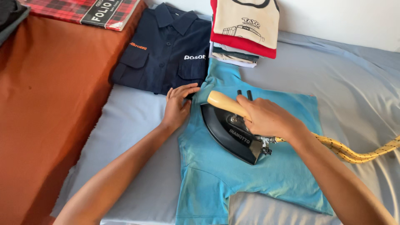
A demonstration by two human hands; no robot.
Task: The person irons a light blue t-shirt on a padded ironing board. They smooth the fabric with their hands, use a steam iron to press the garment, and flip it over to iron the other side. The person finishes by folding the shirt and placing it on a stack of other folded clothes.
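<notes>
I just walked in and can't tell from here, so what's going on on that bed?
A person is ironing. The right hand grips the pale wooden handle of a black iron sitting on a light blue shirt spread over a grey-blue sheet. The left hand presses flat on the shirt's edge by the iron's tip. A yellow braided cord trails off to the right. A folded navy shirt and a stack of folded clothes lie beyond.

— What's the right hand (266, 117) on?
— It grips the pale handle of a black iron (229, 129), which sits on a blue shirt (250, 175).
— And the left hand (178, 104)?
— Flat on the shirt's edge, beside a folded navy shirt (162, 50).
</notes>
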